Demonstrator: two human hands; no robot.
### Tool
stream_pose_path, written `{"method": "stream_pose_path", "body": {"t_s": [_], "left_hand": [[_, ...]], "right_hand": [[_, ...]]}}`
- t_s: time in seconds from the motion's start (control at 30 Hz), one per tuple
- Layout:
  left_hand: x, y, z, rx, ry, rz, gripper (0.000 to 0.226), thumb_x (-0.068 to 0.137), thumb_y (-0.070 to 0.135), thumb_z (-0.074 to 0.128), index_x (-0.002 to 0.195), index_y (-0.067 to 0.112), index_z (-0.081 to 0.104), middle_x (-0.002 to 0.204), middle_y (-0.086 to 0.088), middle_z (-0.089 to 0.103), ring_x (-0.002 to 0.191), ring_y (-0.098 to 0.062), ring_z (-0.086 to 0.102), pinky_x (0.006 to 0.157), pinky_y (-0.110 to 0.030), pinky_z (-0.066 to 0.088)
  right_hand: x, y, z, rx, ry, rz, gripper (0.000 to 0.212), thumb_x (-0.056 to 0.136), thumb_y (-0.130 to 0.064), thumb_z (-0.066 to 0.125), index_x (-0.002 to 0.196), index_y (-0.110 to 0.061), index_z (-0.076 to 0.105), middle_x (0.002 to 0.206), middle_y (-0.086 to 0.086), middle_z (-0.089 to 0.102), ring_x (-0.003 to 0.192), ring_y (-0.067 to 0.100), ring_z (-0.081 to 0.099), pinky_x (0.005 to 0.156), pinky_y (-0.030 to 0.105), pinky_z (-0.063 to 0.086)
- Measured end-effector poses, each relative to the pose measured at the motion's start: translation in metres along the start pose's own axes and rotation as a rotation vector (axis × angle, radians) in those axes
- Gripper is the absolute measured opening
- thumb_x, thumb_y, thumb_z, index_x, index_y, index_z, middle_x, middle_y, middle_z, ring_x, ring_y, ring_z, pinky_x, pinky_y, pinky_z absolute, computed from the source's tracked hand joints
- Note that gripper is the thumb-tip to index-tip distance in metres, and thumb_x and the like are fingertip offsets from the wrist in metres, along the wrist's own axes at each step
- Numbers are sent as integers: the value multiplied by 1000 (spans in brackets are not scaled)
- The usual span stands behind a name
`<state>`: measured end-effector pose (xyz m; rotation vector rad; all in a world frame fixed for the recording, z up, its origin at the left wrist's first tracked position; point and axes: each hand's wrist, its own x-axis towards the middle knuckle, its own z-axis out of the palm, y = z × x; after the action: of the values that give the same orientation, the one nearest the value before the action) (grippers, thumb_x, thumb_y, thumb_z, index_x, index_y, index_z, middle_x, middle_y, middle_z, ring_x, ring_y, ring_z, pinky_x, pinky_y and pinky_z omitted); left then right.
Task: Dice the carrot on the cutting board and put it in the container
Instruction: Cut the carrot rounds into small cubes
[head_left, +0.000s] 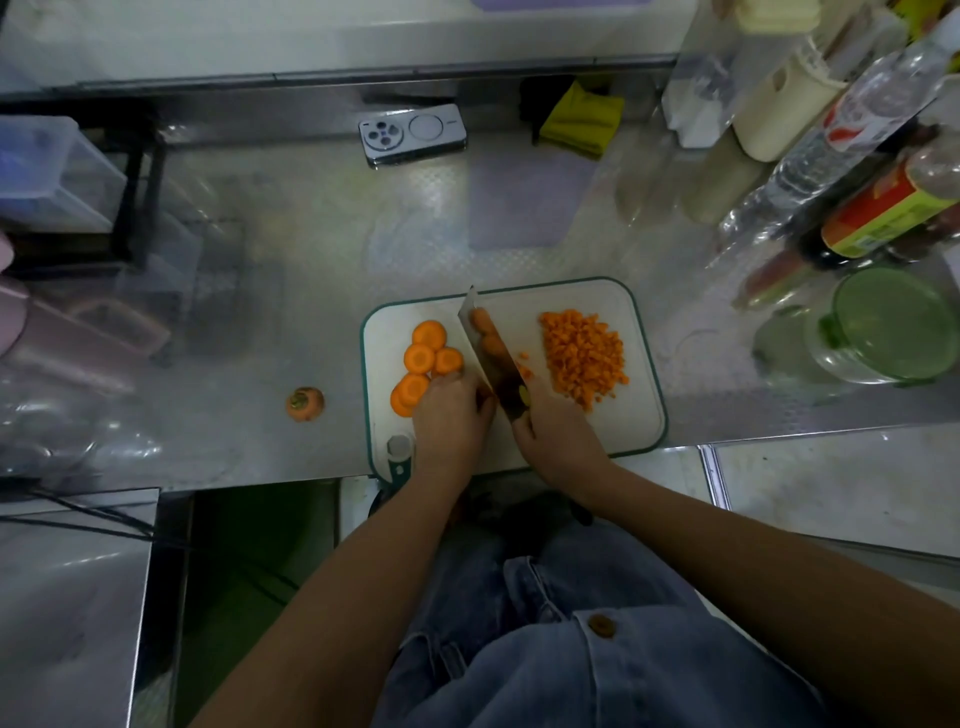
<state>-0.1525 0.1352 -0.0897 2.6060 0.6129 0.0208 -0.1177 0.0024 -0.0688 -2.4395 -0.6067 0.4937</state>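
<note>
A white cutting board (618, 415) with a green rim lies at the counter's front edge. Several round carrot slices (426, 358) sit on its left part, and a heap of diced carrot (584, 356) on its right part. My right hand (550, 436) grips the handle of a cleaver (485, 348), whose blade stands on edge across the board's middle; carrot colour shows on the blade's face. My left hand (449, 415) rests on the board just left of the blade, fingertips curled at the nearest slices. A glass container with a green lid (883, 327) stands to the right of the board.
A cut carrot top (305, 404) lies on the steel counter left of the board. A phone (413, 132) and a yellow cloth (584, 122) are at the back. Bottles (883, 208) and a jug crowd the right side. Plastic boxes (47, 171) stand at the left.
</note>
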Motion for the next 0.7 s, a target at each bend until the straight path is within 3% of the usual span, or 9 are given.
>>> {"method": "stream_pose_path", "body": {"t_s": [0.2, 0.33, 0.53, 0.7], "left_hand": [[0, 2, -1, -10, -6, -18, 13, 86, 21, 61, 78, 12, 66, 78, -6, 63, 65, -11, 45, 46, -20, 16], [2, 2, -1, -7, -36, -20, 15, 86, 25, 62, 81, 12, 67, 82, -5, 66, 71, -17, 57, 49, -25, 29], [2, 28, 5, -139, -96, -108, 19, 91, 28, 56, 90, 13, 69, 83, -8, 67, 76, -25, 62, 57, -30, 41], [-1, 36, 6, -222, 29, -174, 16, 90, 20, 50, 93, 16, 66, 83, -6, 66, 74, -25, 60, 57, -30, 41]], "right_hand": [[1, -3, 4, -27, -24, 13, 41, 91, -13, 47, 131, -6, 39, 78, 8, 56, 70, 29, 58, 60, 43, 49], [6, 2, -3, 17, 22, 47, 39, 90, -11, 48, 128, -3, 43, 81, 14, 61, 73, 33, 59, 61, 41, 45], [12, 24, -27, 71, 68, 109, 11, 90, -10, 48, 99, -6, 45, 68, 9, 54, 61, 30, 55, 58, 47, 48], [16, 29, -35, 154, 32, 72, 7, 89, -13, 46, 95, -10, 43, 67, 14, 56, 55, 32, 56, 51, 52, 50]]}}
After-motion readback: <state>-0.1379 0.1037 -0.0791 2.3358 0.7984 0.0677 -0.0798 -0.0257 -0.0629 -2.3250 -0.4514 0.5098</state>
